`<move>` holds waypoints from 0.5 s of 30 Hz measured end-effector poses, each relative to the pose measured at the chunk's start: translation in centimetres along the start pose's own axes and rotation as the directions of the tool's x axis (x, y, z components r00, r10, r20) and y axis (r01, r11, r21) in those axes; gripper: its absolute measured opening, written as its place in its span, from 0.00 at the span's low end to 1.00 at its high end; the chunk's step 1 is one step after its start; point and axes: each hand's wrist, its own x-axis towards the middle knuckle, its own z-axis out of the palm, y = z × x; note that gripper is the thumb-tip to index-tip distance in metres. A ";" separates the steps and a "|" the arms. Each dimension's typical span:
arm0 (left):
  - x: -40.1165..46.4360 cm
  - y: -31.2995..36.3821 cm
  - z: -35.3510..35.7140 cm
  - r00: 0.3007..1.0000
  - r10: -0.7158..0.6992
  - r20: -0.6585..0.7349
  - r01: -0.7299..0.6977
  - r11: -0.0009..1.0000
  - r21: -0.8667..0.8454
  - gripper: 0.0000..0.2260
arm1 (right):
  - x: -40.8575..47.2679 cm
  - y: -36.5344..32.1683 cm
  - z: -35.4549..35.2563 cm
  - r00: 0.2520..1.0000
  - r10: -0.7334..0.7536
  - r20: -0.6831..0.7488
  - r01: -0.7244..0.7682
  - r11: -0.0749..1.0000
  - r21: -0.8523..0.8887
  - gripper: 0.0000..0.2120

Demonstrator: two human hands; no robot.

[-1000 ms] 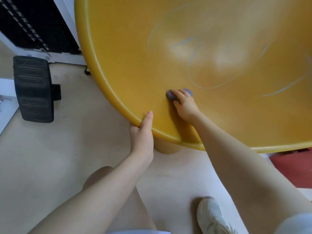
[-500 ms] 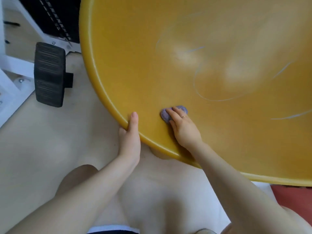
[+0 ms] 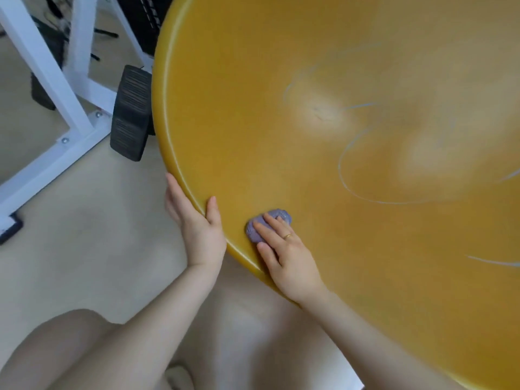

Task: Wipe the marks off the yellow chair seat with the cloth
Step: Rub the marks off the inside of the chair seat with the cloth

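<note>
While the left hand (image 3: 201, 229) keeps gripping the yellow chair seat (image 3: 281, 114) rim, the right hand (image 3: 284, 254), fingers flat, has drawn the cloth (image 3: 278, 215) nearer that rim; pale marks (image 3: 342, 167) beyond its fingertips remain unwiped.

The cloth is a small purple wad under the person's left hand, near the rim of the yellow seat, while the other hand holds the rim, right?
Not quite: the head view shows the purple cloth under the right hand. The left hand holds the yellow seat rim.
</note>
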 end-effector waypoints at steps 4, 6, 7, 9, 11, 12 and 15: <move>-0.2 0.0 0.1 0.988 0.141 -0.061 -0.122 0.962 0.246 0.29 | 3.4 3.7 -1.2 0.998 -0.062 0.016 0.062 0.998 -0.025 0.20; -0.3 -0.5 0.4 0.926 0.377 0.029 -0.330 0.770 0.545 0.26 | 6.2 5.8 -1.8 0.998 -0.038 -0.051 0.031 0.992 -0.118 0.18; -0.4 -0.6 0.7 0.859 0.487 0.157 -0.463 0.611 0.643 0.24 | 7.7 7.0 -2.5 0.996 -0.014 -0.086 0.001 0.988 -0.156 0.18; 0.0 -0.8 1.0 0.714 0.554 0.428 -0.656 0.314 0.686 0.19 | 10.9 8.8 -4.1 0.989 0.039 -0.146 -0.068 0.977 -0.203 0.19; 0.8 -0.5 1.3 0.639 0.473 0.607 -0.745 0.183 0.642 0.18 | 13.0 9.7 -5.6 0.979 0.109 -0.174 -0.147 0.962 -0.229 0.19; 1.1 -0.3 1.4 0.628 0.411 0.661 -0.762 0.155 0.628 0.19 | 13.3 10.0 -6.1 0.975 0.130 -0.178 -0.170 0.957 -0.236 0.19; 1.2 0.3 1.5 0.627 0.216 0.749 -0.777 0.091 0.623 0.25 | 11.3 9.3 -5.6 0.980 0.141 -0.140 -0.170 0.961 -0.219 0.19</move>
